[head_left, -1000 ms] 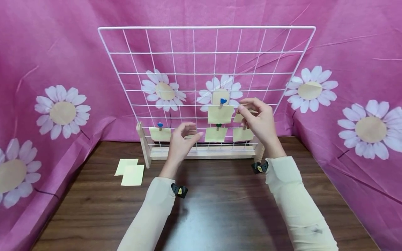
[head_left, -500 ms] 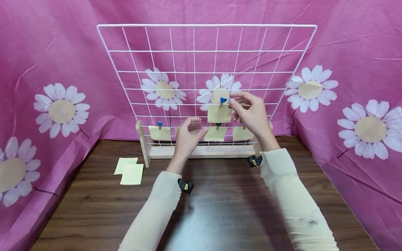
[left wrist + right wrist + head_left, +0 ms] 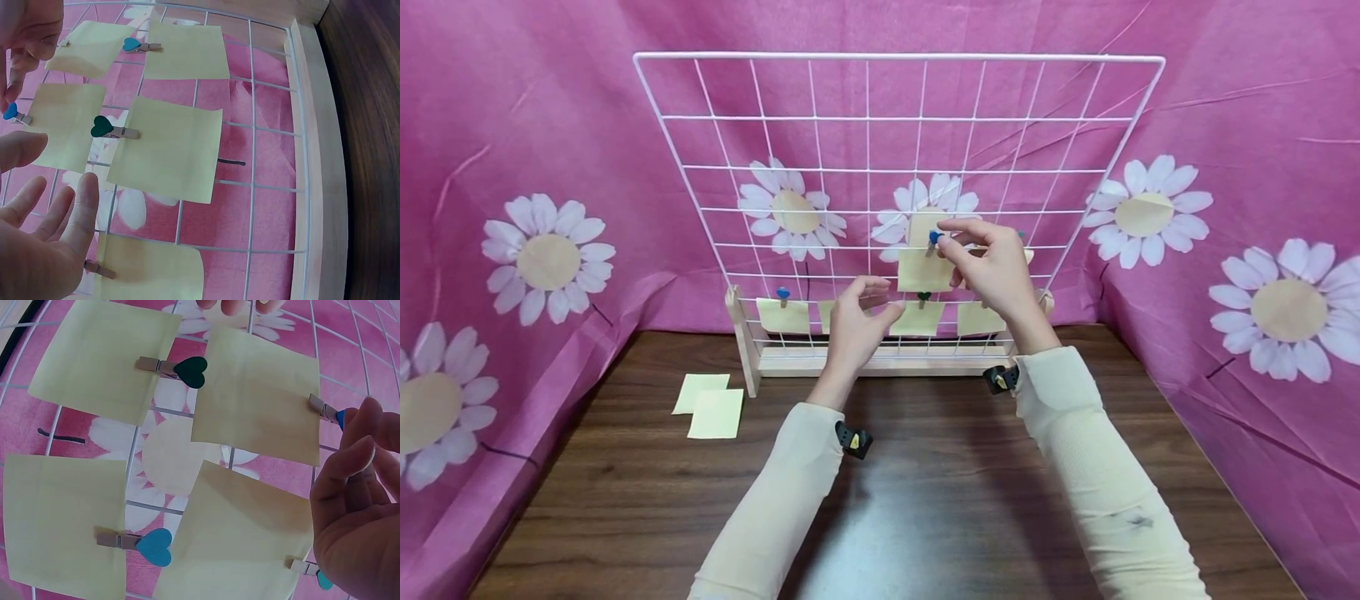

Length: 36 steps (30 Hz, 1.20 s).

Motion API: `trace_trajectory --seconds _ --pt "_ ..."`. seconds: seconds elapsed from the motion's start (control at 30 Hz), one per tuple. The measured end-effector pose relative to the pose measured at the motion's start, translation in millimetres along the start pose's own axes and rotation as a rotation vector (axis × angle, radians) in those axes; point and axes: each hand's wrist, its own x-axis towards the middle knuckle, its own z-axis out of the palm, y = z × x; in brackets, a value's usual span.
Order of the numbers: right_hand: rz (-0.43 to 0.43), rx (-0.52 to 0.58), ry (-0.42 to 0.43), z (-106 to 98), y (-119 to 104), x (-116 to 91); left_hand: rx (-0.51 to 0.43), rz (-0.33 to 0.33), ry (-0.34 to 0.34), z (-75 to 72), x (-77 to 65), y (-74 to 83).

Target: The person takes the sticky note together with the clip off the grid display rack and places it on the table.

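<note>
My right hand (image 3: 992, 271) has its thumb and fingertips at a small wooden clothespin (image 3: 324, 407) with a blue heart (image 3: 933, 238), pinching it. This clothespin sits at the top of a yellow sticky note (image 3: 921, 271) on the white wire grid (image 3: 898, 57). My fingers partly cover the heart in the right wrist view. My left hand (image 3: 856, 333) hovers before the lower grid, fingers spread and holding nothing. Close to it in the left wrist view, a green-heart clothespin (image 3: 102, 127) clips another sticky note (image 3: 165, 150).
Several more clipped notes hang on the lower grid, one with a blue-heart clothespin (image 3: 783, 294) at left. The grid stands in a wooden base (image 3: 880, 365) on a dark table (image 3: 910, 500). Two loose sticky notes (image 3: 715, 414) overlap left of it. Pink flowered cloth (image 3: 550, 75) surrounds the table.
My right hand has moved left from the rightmost upper note to the blue-heart clothespin, uncovering part of that note. My left hand has drifted right and slightly up, fingers still apart.
</note>
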Motion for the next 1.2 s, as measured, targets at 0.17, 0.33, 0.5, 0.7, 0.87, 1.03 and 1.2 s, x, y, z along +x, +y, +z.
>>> trace_trajectory --seconds 0.17,0.33,0.5,0.7,0.87,1.03,1.2 --pt "0.022 -0.063 -0.041 2.1 -2.6 1.8 0.011 -0.013 0.012 4.3 -0.1 1.0" --pt "0.017 -0.111 -0.068 3.7 -2.0 2.7 0.023 0.002 0.018 7.0 1.1 0.7" --pt "-0.002 -0.138 -0.051 4.5 -1.9 3.9 0.022 0.016 0.009 8.9 2.9 1.1" --pt "-0.013 -0.181 -0.038 6.7 -1.6 6.1 0.024 0.015 0.016 11.0 4.7 1.1" --pt "-0.046 -0.217 -0.020 7.3 -3.2 5.9 0.023 0.017 0.014 13.0 5.0 -0.4" --pt "-0.080 -0.232 0.003 7.9 -1.7 6.1 -0.015 0.028 0.005 14.3 5.7 1.0" --pt "-0.098 -0.229 0.027 9.9 1.5 5.8 -0.102 0.003 -0.002 17.0 6.8 3.4"
